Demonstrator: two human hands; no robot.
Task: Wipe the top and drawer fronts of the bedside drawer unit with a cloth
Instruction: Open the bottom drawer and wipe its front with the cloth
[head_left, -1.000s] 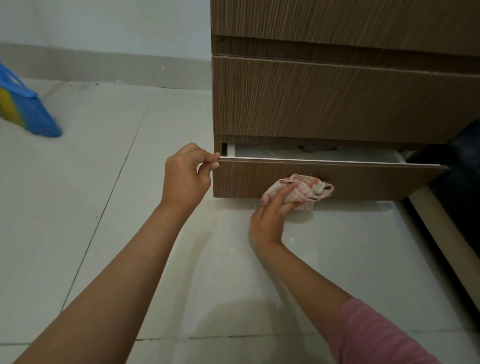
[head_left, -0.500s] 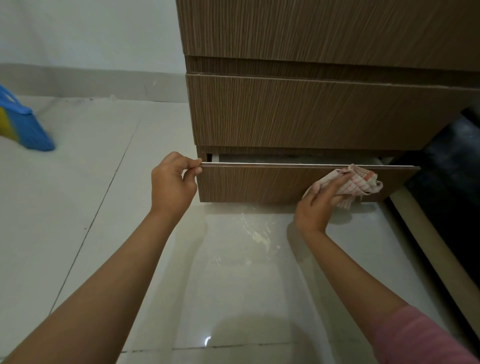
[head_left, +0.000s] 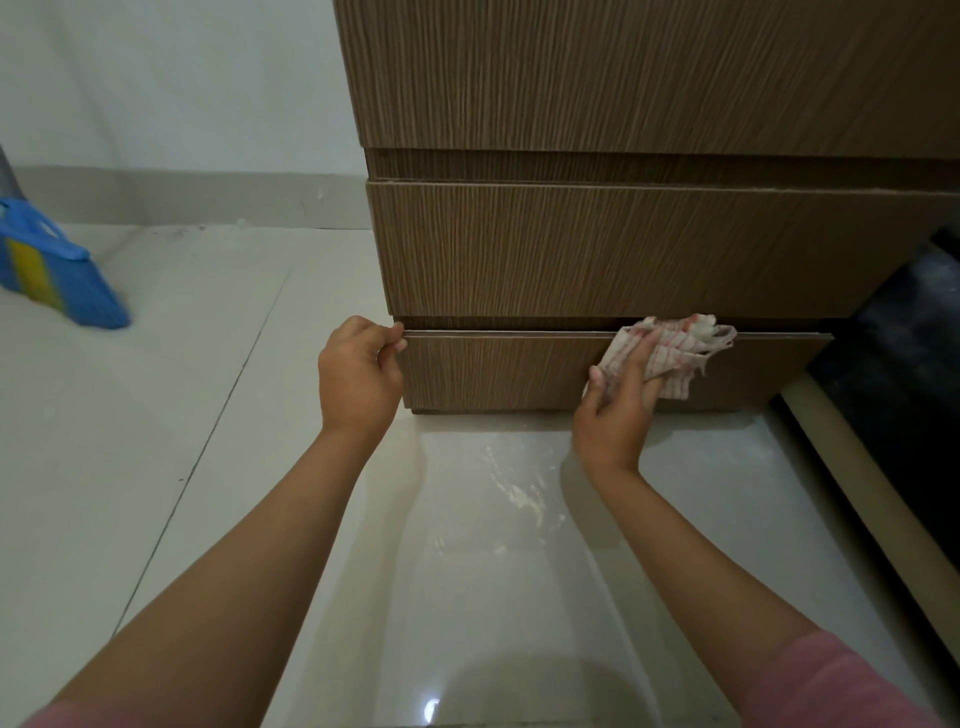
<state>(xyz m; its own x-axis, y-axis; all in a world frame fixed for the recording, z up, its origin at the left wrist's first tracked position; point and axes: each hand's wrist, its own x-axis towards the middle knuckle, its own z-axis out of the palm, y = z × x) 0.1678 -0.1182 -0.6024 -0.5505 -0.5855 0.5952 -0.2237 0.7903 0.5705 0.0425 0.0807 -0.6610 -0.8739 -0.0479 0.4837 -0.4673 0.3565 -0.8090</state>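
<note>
The brown wood-grain drawer unit (head_left: 597, 249) stands on the tiled floor ahead of me. Its bottom drawer (head_left: 493, 371) is pulled out only slightly. My left hand (head_left: 358, 376) pinches the top left corner of that drawer front. My right hand (head_left: 621, 400) presses a crumpled white cloth with red stripes (head_left: 675, 348) against the drawer front near its upper right edge. Part of the cloth hangs over the top rim of the drawer. The unit's top is out of view.
A blue and yellow broom head (head_left: 52, 270) rests on the floor at far left by the white wall. A dark mattress on a beige bed base (head_left: 852, 447) runs along the right. Glossy pale tiles (head_left: 493, 545) lie between my arms.
The cloth and my right hand slid rightward along the bottom drawer front, then up to its top edge. The drawer has been pushed nearly shut. My left hand kept its pinch.
</note>
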